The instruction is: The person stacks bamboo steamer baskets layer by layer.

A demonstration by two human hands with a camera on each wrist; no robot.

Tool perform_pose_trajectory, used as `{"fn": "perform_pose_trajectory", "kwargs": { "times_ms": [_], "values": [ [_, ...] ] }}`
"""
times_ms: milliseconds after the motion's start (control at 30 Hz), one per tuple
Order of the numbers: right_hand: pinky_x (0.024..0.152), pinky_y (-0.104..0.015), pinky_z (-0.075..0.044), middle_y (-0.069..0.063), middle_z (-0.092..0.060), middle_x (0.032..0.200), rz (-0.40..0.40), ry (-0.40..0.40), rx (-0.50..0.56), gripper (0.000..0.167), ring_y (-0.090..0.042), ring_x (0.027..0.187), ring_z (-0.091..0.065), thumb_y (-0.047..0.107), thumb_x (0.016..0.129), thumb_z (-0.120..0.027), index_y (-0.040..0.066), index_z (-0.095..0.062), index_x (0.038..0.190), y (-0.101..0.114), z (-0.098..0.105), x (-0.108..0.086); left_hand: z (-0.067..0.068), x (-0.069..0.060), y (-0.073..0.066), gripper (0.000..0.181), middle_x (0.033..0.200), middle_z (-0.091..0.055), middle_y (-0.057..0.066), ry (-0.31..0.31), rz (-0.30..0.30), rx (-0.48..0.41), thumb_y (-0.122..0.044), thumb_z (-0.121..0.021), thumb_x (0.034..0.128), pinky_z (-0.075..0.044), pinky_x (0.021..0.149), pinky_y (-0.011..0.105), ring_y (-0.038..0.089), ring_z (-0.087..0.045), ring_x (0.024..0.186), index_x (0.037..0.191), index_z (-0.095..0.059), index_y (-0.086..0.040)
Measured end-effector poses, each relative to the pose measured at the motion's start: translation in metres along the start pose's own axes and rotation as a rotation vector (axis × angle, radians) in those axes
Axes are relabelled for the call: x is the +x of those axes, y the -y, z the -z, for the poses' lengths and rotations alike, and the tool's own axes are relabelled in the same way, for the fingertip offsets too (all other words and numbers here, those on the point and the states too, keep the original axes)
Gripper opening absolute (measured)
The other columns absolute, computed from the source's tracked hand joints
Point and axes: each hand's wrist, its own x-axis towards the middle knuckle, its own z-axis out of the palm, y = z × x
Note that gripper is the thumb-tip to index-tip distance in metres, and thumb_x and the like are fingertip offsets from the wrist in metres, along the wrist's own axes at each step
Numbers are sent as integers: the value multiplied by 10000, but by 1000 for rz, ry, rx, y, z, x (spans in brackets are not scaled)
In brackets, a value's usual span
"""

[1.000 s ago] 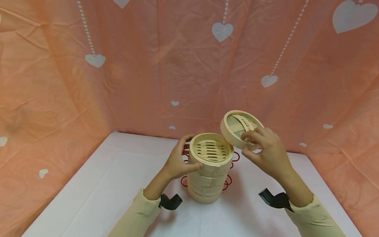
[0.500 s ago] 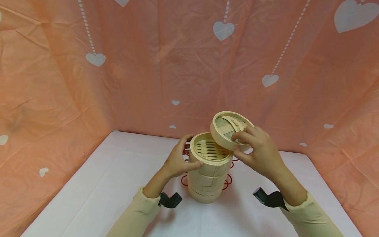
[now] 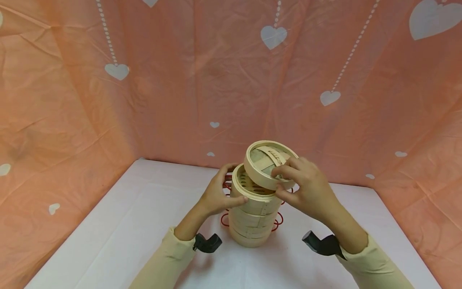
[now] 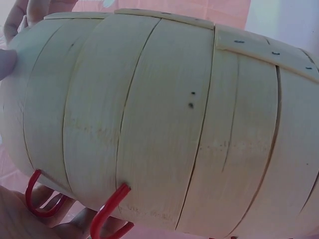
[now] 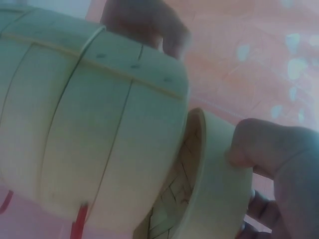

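A stack of round bamboo steamer baskets [image 3: 252, 224] stands upright on the table, red loops on its sides. My left hand [image 3: 218, 194] grips the upper part from the left, thumb at the front and fingers round the back. With thumb and fingers, my right hand [image 3: 306, 186] holds the bamboo steamer lid [image 3: 265, 158] at its strap and near rim. Tilted, the lid covers the right and back of the top basket's opening; slats show at the left. In the right wrist view the lid's woven underside [image 5: 174, 194] faces the stack.
The white-covered table [image 3: 108, 224] spreads around the stack. Pink-orange cloth [image 3: 173, 100] with white hearts hangs behind and at both sides. A black wrist camera mount sits on each wrist, the left mount [image 3: 208, 243] close to the stack's base.
My right hand has carried the lid leftward and slightly down, from beside the stack's upper right to over its opening. My left hand keeps its grip, and the stack has not moved.
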Motion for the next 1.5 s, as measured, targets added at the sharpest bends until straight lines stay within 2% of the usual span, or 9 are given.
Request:
{"fn": "perform_pose_trajectory", "kwargs": {
  "times_ms": [533,700,967,1200,1500],
  "values": [
    [696,-333,-402,95,-544,812,35,43,-2,243,-105,780,-493,75,682,-690,194,-674,893,11,-5,3,1,0,0,859,1297,-518,118,14,54,-28,-251,-800,661,-501,866,396,239,-564,1032,1404,-393,-111],
    [683,-320,-389,110,-522,790,40,56,-1,250,-88,779,-489,75,681,-691,203,-677,896,13,-7,3,1,0,1,852,1289,-526,113,10,50,-22,-251,-801,663,-504,843,369,229,-565,1013,1401,-397,-118],
    [657,-303,-388,112,-512,776,56,45,3,259,-74,755,-479,60,671,-680,204,-675,886,14,-10,3,0,0,1,833,1293,-525,108,5,38,-29,-236,-805,664,-502,847,417,236,-564,1011,1389,-410,-126],
    [653,-297,-394,104,-517,781,63,46,15,254,-76,751,-481,65,674,-685,194,-675,892,12,-13,0,-1,0,2,830,1289,-533,117,-3,29,-11,-243,-803,664,-505,850,375,236,-568,1028,1384,-413,-111],
    [664,-304,-392,107,-513,783,54,47,13,263,-74,759,-481,66,671,-689,207,-675,892,13,-14,0,0,0,1,813,1274,-542,108,-4,24,-4,-241,-803,662,-507,854,395,237,-571,1034,1371,-421,-127]
  ]
}}
